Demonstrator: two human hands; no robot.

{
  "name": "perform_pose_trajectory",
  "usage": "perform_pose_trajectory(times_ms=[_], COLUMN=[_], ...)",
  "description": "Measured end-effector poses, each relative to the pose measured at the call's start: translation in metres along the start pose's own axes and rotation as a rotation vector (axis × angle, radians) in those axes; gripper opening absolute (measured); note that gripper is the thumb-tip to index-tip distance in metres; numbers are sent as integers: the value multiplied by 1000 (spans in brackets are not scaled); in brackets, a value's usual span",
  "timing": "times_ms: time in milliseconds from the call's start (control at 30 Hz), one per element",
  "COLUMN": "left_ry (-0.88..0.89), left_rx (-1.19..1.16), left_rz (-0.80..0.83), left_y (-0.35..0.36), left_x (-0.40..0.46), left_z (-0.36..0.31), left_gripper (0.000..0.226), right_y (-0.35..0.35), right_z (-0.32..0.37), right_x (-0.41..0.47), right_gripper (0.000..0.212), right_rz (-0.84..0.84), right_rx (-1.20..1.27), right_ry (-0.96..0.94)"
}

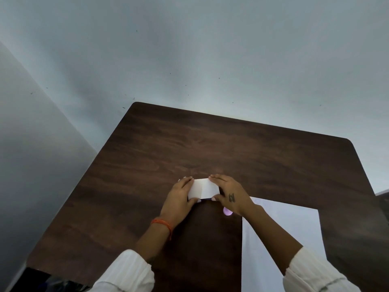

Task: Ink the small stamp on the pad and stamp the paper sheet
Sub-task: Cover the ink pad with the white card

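Head view shows both hands on one small white box (202, 188) at mid-table: left hand (180, 196) and right hand (228, 193) each clasp an end, thumbs at its near edge where a dark sliver shows. Likely the ink pad, being opened, so inking hasn't begun. One paper sheet (292, 226) lies right; one pale purple object (227, 211), perhaps the stamp, peeks under the right wrist and needs picking up next
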State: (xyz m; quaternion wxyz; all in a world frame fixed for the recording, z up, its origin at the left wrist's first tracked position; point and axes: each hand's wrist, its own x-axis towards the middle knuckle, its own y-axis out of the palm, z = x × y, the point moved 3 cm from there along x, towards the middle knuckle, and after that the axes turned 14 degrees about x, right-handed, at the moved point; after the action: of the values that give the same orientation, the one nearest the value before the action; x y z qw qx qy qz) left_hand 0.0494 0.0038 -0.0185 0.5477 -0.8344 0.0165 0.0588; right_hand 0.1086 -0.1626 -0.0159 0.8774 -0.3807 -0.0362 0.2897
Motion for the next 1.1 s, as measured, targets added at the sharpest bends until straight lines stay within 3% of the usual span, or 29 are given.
perform_pose_trajectory(times_ms=[1100], left_ry=[30], left_rx=[102], left_rz=[52], left_y=[10], left_x=[3], left_z=[2], left_gripper=[67], right_y=[-1], right_z=[-7], right_x=[10], right_gripper=[65], right_rz=[145], right_rx=[-81], right_ry=[56])
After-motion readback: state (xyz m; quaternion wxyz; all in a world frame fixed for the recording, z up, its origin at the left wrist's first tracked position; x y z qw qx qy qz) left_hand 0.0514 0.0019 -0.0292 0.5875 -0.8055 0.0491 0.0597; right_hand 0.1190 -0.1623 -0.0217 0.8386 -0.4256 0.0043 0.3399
